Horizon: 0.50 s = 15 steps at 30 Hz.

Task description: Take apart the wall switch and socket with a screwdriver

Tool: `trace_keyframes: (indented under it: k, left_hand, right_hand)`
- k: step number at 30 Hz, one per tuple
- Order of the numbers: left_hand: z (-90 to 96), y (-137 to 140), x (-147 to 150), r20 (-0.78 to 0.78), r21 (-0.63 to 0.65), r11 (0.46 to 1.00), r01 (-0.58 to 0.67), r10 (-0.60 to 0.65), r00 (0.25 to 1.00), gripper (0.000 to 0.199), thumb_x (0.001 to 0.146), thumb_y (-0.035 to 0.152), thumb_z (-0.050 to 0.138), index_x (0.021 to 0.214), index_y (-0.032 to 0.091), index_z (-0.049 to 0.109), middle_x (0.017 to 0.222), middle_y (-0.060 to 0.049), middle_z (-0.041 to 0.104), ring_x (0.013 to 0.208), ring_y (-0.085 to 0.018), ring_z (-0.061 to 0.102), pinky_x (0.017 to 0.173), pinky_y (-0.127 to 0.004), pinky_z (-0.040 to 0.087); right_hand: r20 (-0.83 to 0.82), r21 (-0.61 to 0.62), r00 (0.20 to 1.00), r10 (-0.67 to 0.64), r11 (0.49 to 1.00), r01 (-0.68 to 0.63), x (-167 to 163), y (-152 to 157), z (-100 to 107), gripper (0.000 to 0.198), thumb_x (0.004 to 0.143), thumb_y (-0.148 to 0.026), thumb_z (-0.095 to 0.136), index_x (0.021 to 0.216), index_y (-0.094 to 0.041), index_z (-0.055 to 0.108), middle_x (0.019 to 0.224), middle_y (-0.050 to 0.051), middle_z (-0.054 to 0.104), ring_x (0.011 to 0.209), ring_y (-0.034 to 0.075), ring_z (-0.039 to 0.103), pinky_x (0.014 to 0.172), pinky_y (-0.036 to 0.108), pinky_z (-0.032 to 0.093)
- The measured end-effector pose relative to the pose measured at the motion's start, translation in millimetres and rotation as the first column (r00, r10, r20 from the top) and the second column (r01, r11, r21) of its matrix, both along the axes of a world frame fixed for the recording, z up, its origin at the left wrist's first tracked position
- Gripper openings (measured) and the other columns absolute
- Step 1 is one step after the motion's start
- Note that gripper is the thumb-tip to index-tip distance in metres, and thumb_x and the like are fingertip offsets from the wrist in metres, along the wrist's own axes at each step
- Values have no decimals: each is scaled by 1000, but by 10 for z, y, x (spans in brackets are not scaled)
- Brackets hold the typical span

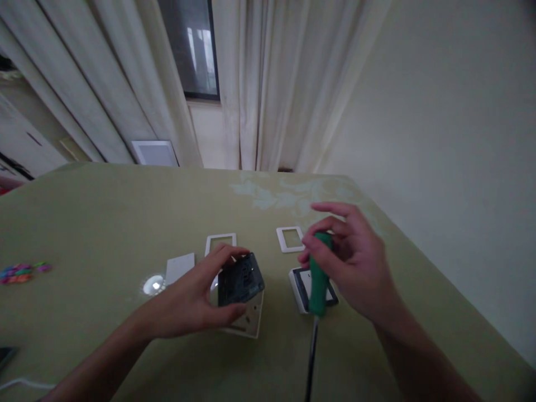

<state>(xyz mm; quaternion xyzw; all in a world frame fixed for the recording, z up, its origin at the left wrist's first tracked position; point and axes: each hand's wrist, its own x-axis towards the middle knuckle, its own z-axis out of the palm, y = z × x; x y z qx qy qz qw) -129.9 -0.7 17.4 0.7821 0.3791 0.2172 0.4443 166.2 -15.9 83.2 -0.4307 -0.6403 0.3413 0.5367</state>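
Gap between left hand (190,301) and screwdriver (319,285)

Smooth plastic screwdriver handle (319,287), glossy metal shaft (312,354), dark plastic block (239,282), matt cloth curtains (251,72)

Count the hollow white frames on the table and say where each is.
2. One frame lies just beyond the left hand, which partly hides it; the other frame lies left of the right hand. More may be hidden behind the hands.
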Motion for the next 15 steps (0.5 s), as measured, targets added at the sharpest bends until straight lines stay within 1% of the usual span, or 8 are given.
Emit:
trace_keyframes:
  k: [2,4,5,6,8,10,12,15]
  left_hand:
    - [-64,11,-4,95,-71,996,-60,66,993,69,97,44,80,158,39,48,151,-8,60,136,-36,58,113,-46,46]
    - [-142,4,19,203,-211,972,-100,144,968,64,101,52,74,159,38,52,154,-10,61,142,-38,55,115,-48,46]
    - [-182,-4,45,264,-295,949,-110,191,945,61,102,55,71,158,37,55,156,-10,61,144,-39,54,115,-47,46]
    - [-218,-12,82,329,-384,917,-109,246,912,59,102,58,70,156,35,60,157,-10,62,144,-39,55,114,-46,47]
    - [-270,-24,183,457,-550,832,-74,374,807,56,101,62,69,146,29,71,153,-11,67,134,-37,65,109,-42,53]
    - [-278,-22,304,541,-675,738,-20,513,667,51,101,60,67,134,23,79,143,-13,74,115,-34,75,97,-40,60]
    - [-238,-9,415,553,-762,648,5,646,526,44,106,52,60,126,20,81,136,-14,79,100,-31,78,85,-41,64]
    - [-128,12,520,469,-860,510,-12,801,371,43,112,38,45,122,17,81,128,-14,82,99,-29,80,81,-41,66]
  right_hand:
    - [231,-54,973,-10,998,23,-70,112,-197,32,99,-34,76,128,-25,65,94,-2,69,66,15,73,57,27,58]
    - [482,-52,876,-17,998,48,-177,195,-412,24,98,-31,76,120,-23,69,84,-1,70,72,18,70,67,30,54]
    - [578,-67,816,3,997,44,-232,222,-514,22,99,-30,75,119,-21,70,85,0,72,77,20,71,74,33,54]
    - [653,-99,756,43,995,29,-282,238,-607,24,100,-30,74,121,-20,70,91,4,75,84,22,72,79,35,54]
    - [723,-152,684,100,988,15,-352,252,-764,25,103,-29,71,126,-18,69,107,10,78,97,26,75,86,37,54]
    - [742,-178,658,130,984,6,-375,258,-875,27,103,-27,70,127,-15,68,119,15,78,106,29,75,90,39,54]
    - [752,-188,645,140,982,6,-362,271,-934,27,102,-27,72,126,-13,69,120,17,77,107,32,75,90,41,55]
    - [760,-178,636,130,984,11,-324,294,-918,23,104,-24,67,124,-13,71,116,18,78,103,34,75,89,45,56]
